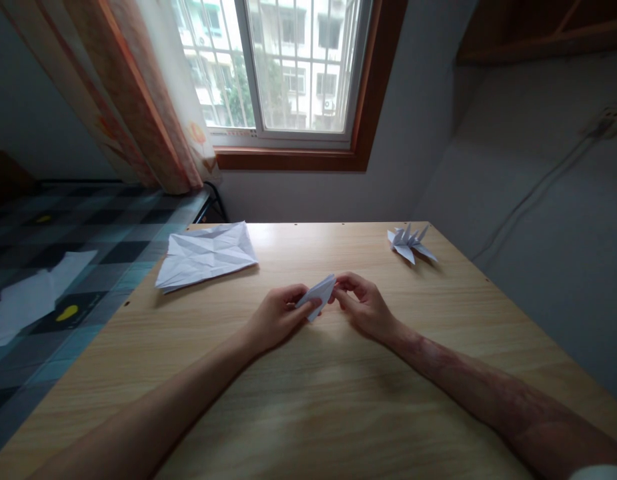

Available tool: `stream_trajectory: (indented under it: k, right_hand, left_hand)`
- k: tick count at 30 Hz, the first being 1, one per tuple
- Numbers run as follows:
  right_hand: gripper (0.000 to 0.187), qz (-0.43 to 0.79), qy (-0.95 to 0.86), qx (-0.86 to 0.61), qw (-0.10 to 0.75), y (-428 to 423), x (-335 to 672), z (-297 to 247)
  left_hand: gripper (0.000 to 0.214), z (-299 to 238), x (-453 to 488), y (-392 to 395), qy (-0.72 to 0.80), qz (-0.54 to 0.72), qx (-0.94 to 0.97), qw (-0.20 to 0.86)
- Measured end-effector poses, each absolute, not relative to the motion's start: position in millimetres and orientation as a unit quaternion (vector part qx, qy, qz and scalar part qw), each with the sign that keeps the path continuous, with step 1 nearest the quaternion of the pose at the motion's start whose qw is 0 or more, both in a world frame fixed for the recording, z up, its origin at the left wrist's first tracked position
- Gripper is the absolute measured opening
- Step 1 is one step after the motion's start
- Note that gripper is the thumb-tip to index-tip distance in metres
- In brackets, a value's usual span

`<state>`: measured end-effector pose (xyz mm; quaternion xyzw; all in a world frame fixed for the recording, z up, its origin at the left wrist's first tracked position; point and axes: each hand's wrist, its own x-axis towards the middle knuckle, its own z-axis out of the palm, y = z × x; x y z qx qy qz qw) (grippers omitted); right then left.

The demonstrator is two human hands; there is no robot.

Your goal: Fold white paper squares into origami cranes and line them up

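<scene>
A small piece of folded white paper [320,293], narrow and roughly diamond-shaped, is held above the middle of the wooden table [308,400]. My left hand [283,310] grips its lower left side, thumb on top and fingers beneath. At the paper's upper right edge, my right hand [363,303] is closed in a pinch, its fingertips against the tip. Part of the paper is hidden by the fingers. Toward the far right corner of the table rest folded paper cranes [411,243], grouped closely so that their number is hard to tell.
Creased white paper sheets [211,255] lie at the table's far left. Beyond the left edge, a bed with a checked cover [113,227] carries more loose paper [38,293]. A window [298,67] and curtain [143,100] are ahead; a cable [533,190] hangs along the right wall.
</scene>
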<state>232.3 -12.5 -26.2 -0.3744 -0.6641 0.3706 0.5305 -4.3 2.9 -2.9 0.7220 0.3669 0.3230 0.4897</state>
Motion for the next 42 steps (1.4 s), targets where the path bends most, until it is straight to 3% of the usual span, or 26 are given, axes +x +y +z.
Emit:
stream_trajectory:
  k: [7,16,20,25,42]
  right_hand:
    - [0.008,0.262,-0.695,-0.364,0.561,-16.3,230.7,-21.9]
    - [0.008,0.187,-0.723,-0.332,0.577,-20.4,231.6,-20.4]
    - [0.007,0.183,-0.750,-0.286,0.568,-26.7,231.2,-17.5]
    - [0.013,0.181,-0.782,-0.248,0.542,-31.3,230.2,-14.7]
    - [0.010,0.150,-0.751,-0.300,0.569,-25.7,230.1,-17.4]
  left_hand:
    - [0.042,-1.9,-2.4,2.8,0.381,0.321,0.734,0.461]
    - [0.045,1.8,-2.9,3.5,0.345,0.350,0.701,0.516]
    - [0.043,-4.4,-2.1,7.2,0.347,0.368,0.667,0.548]
    - [0.040,-9.6,-2.8,11.6,0.363,0.409,0.664,0.510]
    - [0.035,1.9,-4.4,0.7,0.325,0.362,0.712,0.506]
